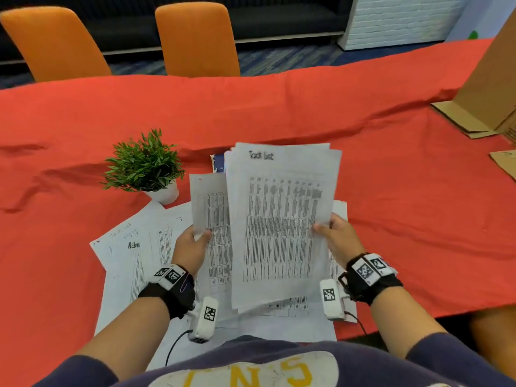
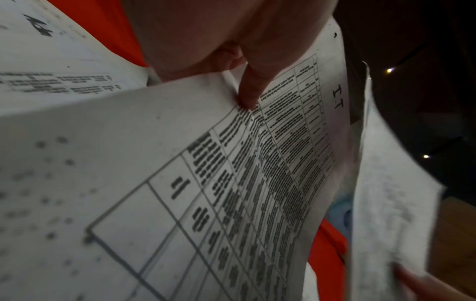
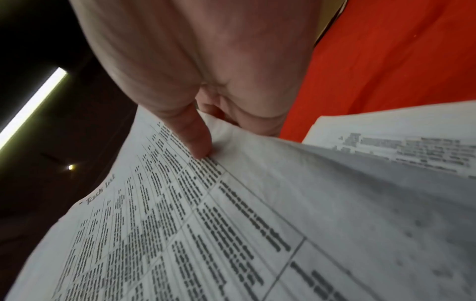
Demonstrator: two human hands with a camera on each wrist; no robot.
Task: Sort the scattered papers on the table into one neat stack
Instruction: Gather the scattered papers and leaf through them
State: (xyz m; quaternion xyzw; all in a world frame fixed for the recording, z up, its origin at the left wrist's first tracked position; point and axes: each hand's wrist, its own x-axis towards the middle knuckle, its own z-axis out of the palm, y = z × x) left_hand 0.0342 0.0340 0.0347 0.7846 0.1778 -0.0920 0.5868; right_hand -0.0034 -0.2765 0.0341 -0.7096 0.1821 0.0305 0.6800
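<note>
I hold printed sheets up above the red tablecloth [image 1: 83, 129]. My right hand [image 1: 332, 236] pinches the right edge of a bundle of papers [image 1: 279, 219] headed "Task list", thumb on top [image 3: 195, 138]. My left hand [image 1: 192, 241] pinches the left edge of a separate printed sheet [image 1: 212, 216], which sits partly behind the bundle; its thumb [image 2: 249, 89] presses on the table print of that sheet [image 2: 270, 163]. More loose papers [image 1: 125, 261] lie flat and fanned out on the table under my arms.
A small potted plant [image 1: 145, 166] in a white pot stands just left of the held papers. A blue-and-white item [image 1: 218, 162] peeks out behind them. Cardboard pieces [image 1: 485, 88] sit at the far right. Two orange chairs [image 1: 195, 37] stand beyond the table.
</note>
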